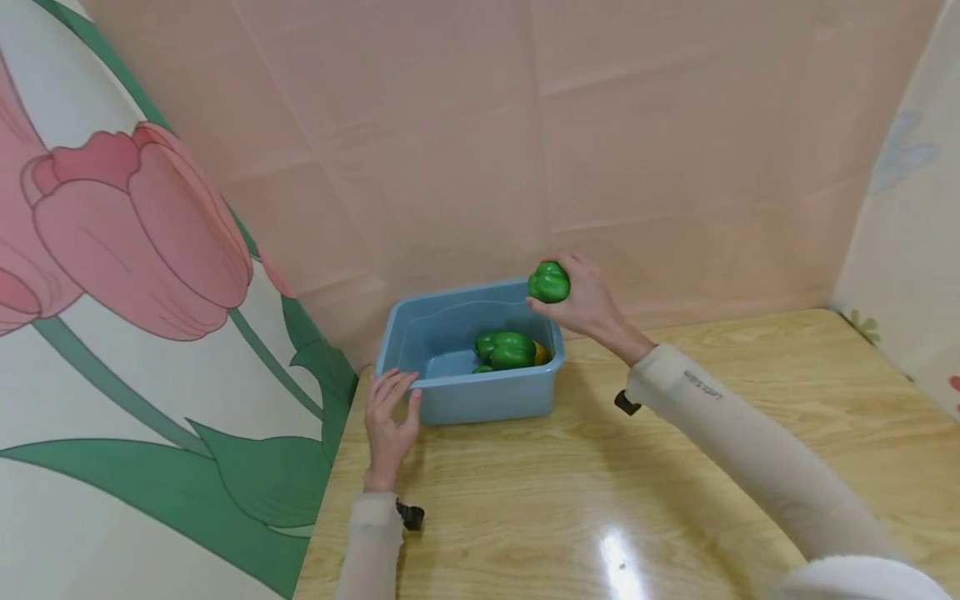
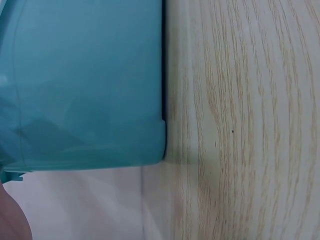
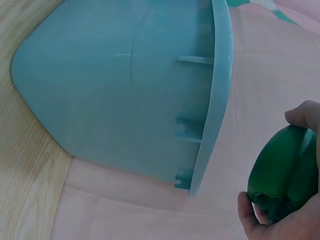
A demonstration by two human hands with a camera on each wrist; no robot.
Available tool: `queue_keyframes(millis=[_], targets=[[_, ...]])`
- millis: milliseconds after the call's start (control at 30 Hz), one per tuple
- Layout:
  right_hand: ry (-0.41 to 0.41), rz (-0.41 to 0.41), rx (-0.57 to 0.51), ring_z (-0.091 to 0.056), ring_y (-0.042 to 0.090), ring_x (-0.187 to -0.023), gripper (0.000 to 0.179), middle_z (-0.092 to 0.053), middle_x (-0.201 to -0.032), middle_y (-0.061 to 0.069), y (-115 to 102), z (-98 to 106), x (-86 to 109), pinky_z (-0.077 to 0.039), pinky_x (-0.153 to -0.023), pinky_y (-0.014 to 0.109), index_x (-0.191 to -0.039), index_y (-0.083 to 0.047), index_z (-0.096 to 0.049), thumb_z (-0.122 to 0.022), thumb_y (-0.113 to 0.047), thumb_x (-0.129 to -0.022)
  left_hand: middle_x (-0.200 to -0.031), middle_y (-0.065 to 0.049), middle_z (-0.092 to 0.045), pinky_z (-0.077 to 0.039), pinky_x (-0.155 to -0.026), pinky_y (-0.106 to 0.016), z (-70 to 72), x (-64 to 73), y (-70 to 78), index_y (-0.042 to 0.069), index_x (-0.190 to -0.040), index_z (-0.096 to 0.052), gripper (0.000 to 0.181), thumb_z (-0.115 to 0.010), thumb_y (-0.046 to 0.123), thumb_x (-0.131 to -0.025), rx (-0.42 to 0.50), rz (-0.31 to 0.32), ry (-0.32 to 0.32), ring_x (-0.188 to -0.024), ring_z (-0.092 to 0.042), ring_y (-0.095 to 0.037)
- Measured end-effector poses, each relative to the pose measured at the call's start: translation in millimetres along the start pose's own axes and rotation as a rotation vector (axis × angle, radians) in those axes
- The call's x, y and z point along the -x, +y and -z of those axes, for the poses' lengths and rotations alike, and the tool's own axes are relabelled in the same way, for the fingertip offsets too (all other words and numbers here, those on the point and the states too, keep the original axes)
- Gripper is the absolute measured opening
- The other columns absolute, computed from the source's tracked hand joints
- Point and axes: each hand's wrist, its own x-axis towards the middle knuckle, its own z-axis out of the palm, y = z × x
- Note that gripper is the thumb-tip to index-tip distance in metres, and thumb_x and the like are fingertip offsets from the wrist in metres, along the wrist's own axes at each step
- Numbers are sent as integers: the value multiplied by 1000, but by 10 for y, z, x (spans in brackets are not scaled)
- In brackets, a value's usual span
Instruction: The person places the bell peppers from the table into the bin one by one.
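In the head view a blue plastic basin (image 1: 483,402) stands on the table against the back covering. Inside it, toward the right, lie several green bell peppers (image 1: 512,351) and something yellow (image 1: 541,353), partly hidden by them. My right hand (image 1: 588,304) grips another green bell pepper (image 1: 549,282) above the basin's back right corner; the right wrist view shows fingers and thumb around this pepper (image 3: 285,170), outside the rim. At the basin's front left corner, my left hand (image 1: 392,421) touches the rim with spread, fairly straight fingers. Only a bit of that hand (image 2: 11,220) appears in the left wrist view.
The wooden table (image 1: 525,500) reaches forward and right of the basin. A pinkish covering (image 1: 600,150) hangs behind it. A wall with painted tulips (image 1: 135,225) borders the left side, and a pale wall (image 1: 915,250) the right.
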Motion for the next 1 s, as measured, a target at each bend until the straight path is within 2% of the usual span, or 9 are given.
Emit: queue_keyframes(millis=[200,533,800,1000], targets=[[-9,-4,-8,-60,32,-100,61,-61,-119,17,-39,-45,-26,-57,-79,49,-131,-9,-65,-90,-35,-82,-117,-12,-78,-27,-122,-73,-9,1,5,13,-122,-80,30,-76,4,-95,-2,3,-2,-127,-63,-39],[-29,31,41,-61,31,-100,60,-62,-120,14,-87,-147,-105,-57,-79,50,-130,-11,-66,-89,-38,-81,-116,-12,-78,-28,-119,-76,-23,18,11,13,-121,-80,29,-76,2,-95,-1,-8,-3,-126,-64,-39],[4,38,4,-61,31,-103,61,-61,-125,15,-189,-231,-194,-59,-80,49,-130,-10,-67,-90,-36,-80,-117,-12,-78,-27,-121,-75,-14,14,20,13,-122,-80,29,-76,2,-95,-7,0,-4,-127,-63,-38],[-17,4,-30,-59,31,-108,60,-60,-130,14,-304,-304,-254,-58,-84,49,-131,-12,-66,-89,-38,-81,-117,-11,-78,-26,-122,-74,-11,14,-5,13,-121,-81,29,-76,3,-95,-12,-2,3,-127,-63,-38]])
